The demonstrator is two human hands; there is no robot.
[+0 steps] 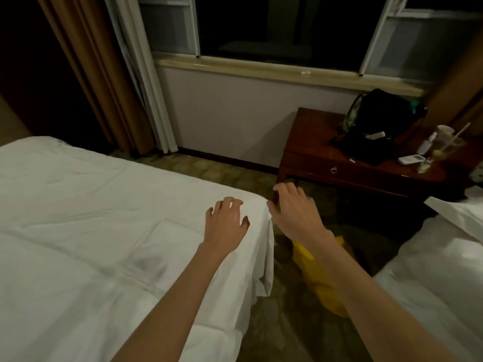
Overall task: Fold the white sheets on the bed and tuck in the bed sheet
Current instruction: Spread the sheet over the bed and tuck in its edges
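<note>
The white cotton bed sheet (91, 218) lies spread over the bed (264, 278), mostly flat with shallow creases, filling the view from 7 to 10 o'clock. At the corner near the centre its edge hangs loose down the side of the bed, so tucking looks not yet done here, and no folded pile shows; I judge the task is early or midway. The left hand (224, 223) rests on the sheet just inside that corner, grip loose, fingers spread and slightly bent, holding nothing. The right hand (295, 212) hovers just past the corner at 3 o'clock of the left, grip wide and empty.

A second white bed (444, 257) is cut off at 4 o'clock. A yellow object (324, 286) on the floor is half hidden by the right forearm. The dark wooden desk (339, 163) at 2 o'clock carries a black bag (379, 121) and small items too dim to name.
</note>
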